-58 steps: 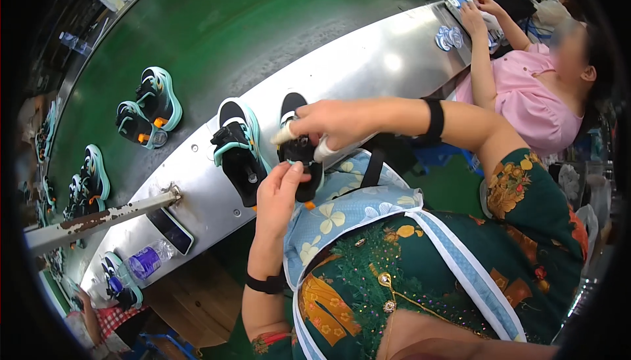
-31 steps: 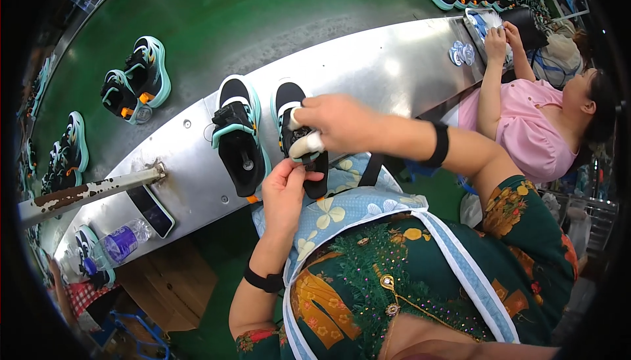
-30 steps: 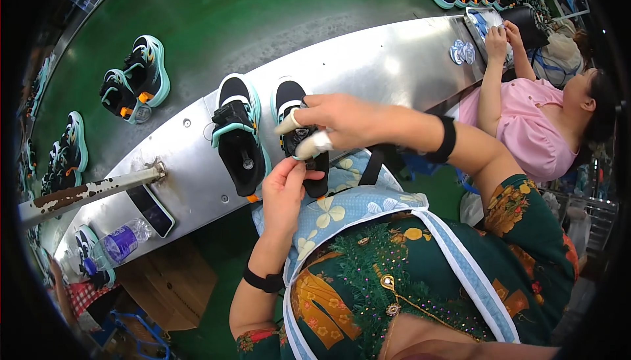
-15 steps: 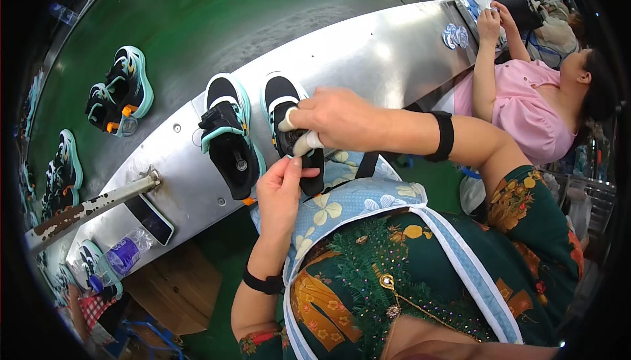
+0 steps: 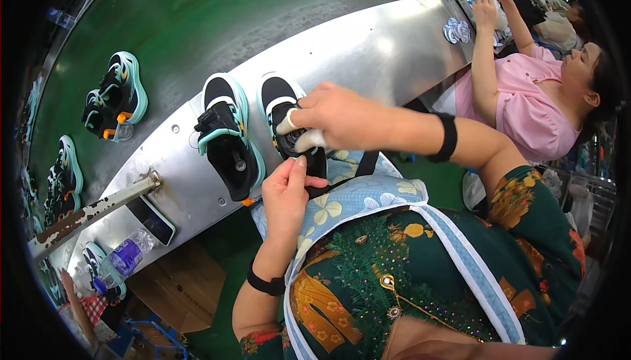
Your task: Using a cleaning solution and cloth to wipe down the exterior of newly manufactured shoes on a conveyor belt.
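Head view: black running shoe (image 5: 284,142) at the worktop's (image 5: 388,38) near edge — left hand (image 5: 287,189) pinched together by its collar, right hand (image 5: 335,117), covered fingertips apart, over its tongue — steady the heel, work gently.

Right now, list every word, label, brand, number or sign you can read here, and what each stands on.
Nothing reads clearly enough to quote.
Plastic bottle: purple label with pale marks, too small and blurred.
Cardboard box: a line of print, too small.
Shoe beside the left hand: round mark on the insole, too small.
Shoe under the hands: no readable text.
Phone: dark screen, no text visible.
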A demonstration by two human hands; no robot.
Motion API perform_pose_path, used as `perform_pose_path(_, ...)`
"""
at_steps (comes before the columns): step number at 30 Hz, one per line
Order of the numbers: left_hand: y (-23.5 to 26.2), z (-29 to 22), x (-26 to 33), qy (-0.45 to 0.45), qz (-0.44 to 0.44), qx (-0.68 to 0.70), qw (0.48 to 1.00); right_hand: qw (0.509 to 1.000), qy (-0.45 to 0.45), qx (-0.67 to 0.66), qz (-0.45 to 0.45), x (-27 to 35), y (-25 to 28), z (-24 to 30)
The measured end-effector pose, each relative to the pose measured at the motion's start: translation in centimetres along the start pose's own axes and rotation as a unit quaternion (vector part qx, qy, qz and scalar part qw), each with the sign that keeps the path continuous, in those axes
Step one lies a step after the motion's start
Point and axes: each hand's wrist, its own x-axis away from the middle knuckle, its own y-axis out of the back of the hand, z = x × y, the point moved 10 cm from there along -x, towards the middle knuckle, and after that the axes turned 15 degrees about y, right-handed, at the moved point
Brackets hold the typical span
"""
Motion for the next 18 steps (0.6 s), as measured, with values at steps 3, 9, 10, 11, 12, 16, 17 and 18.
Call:
perform_pose_path(3,-0.1,-0.1,0.2,0.024,-0.015,0.009,1.0,0.989,0.0,0.145,-0.016,-0.2,0.7,0.5)
perform_pose_path(9,-0.2,0.0,-0.1,0.017,0.001,0.011,1.0,0.996,-0.012,-0.092,0.01,0.2,0.0,-0.6)
perform_pose_path(10,-0.2,0.0,-0.1,0.018,0.001,0.012,1.0,1.0,-0.008,0.006,-0.006,0.0,-0.1,0.1)
perform_pose_path(11,-0.2,0.1,-0.1,0.023,-0.004,0.009,1.0,0.994,-0.004,0.104,-0.022,0.0,0.3,0.7)
perform_pose_path(12,-0.1,0.1,-0.1,0.028,-0.008,0.007,1.0,0.993,-0.016,0.113,-0.008,0.1,0.2,0.4)
perform_pose_path(16,0.0,-0.2,0.1,0.023,-0.004,0.011,1.0,0.99,-0.081,-0.115,0.019,-0.2,1.1,-2.7)
perform_pose_path(17,0.2,-0.2,0.1,0.041,0.009,0.058,0.997,0.977,-0.138,-0.158,0.046,-0.5,2.2,-3.1)
perform_pose_path(18,0.2,0.0,0.0,0.059,0.023,0.106,0.992,0.978,-0.131,-0.155,0.039,-0.8,2.5,-3.5)
